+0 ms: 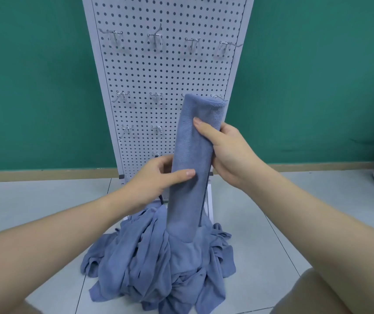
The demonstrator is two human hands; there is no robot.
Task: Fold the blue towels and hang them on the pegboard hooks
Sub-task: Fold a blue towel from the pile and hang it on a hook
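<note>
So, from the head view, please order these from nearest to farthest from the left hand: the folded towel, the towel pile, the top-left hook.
1. Folded towel: the left hand grips its lower part.
2. Towel pile: on the floor, just below the hand.
3. Top-left hook: high on the pegboard, far above.

1. Your left hand [156, 177]: bare, no glove, no ring on the fingers that show; thumbnail short, plain and unpainted.
2. Your right hand [224, 152]: bare, no glove, no ring visible; forefinger nail short and unpainted.
3. Your wrists: no watch, strap or bracelet on either.
4. Your forearms: both bare up to the frame edge, no sleeve or cuff in view.
5. Your knees, at the lower left and lower right corners: blurred, and bare or clothed cannot be told.
</note>
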